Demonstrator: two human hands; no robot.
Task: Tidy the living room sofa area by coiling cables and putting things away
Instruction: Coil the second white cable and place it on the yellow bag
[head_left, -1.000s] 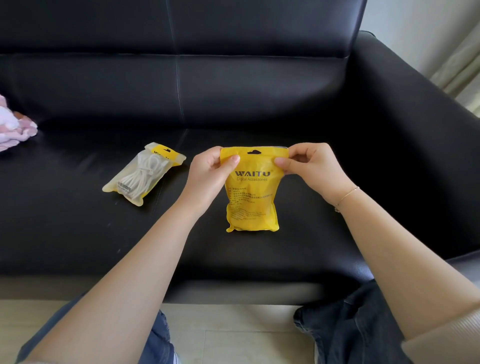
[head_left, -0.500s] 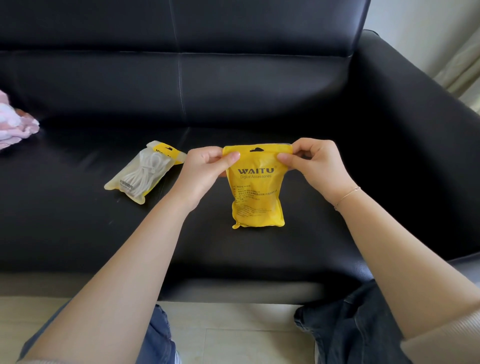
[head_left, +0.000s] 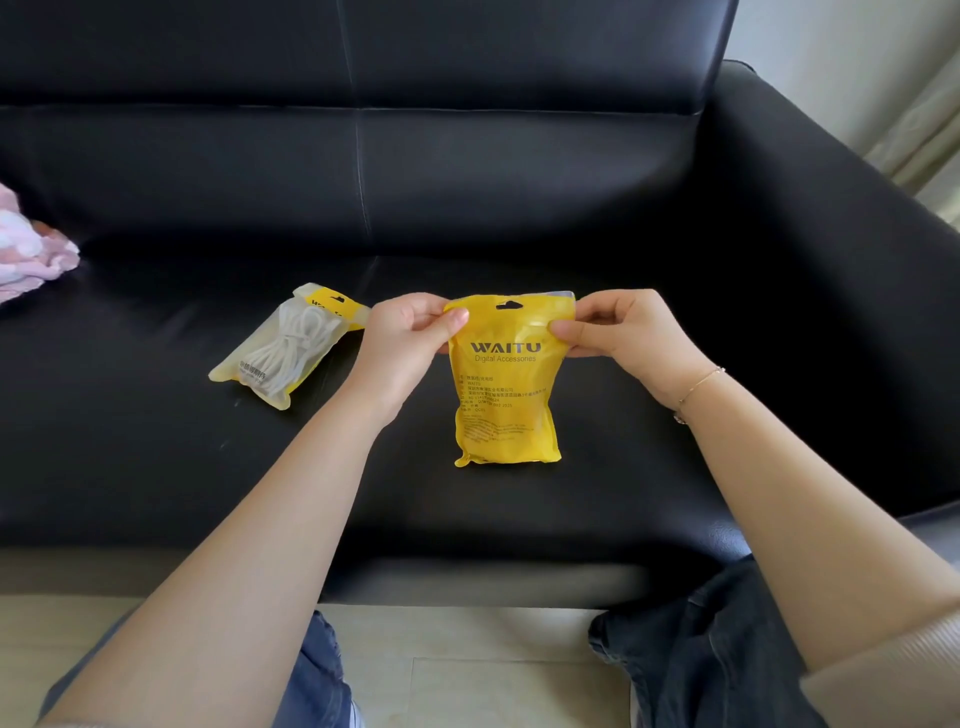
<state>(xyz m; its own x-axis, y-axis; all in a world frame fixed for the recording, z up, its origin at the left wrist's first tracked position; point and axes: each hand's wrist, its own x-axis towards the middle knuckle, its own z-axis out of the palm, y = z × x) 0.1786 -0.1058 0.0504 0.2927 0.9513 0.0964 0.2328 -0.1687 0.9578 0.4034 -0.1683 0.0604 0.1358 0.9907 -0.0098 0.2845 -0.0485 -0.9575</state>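
Note:
A yellow WAITU pouch (head_left: 506, 395) hangs upright over the black sofa seat (head_left: 156, 467), its printed back facing me. My left hand (head_left: 410, 338) pinches its top left corner between thumb and fingers. My right hand (head_left: 631, 335) pinches the top right corner the same way. The pouch looks bulged; its contents are hidden. A second pouch (head_left: 285, 345) with a clear front lies flat on the seat to the left, with a coiled white cable inside it.
Pink and white cloth (head_left: 28, 244) lies on the seat at the far left. The sofa's right armrest (head_left: 831, 234) rises beside my right arm. My knees and a pale tiled floor (head_left: 467, 675) are below the seat's front edge.
The held pouch has risen slightly and shifted a little right with both hands; the grip on its top edge is unchanged. The second pouch has not moved.

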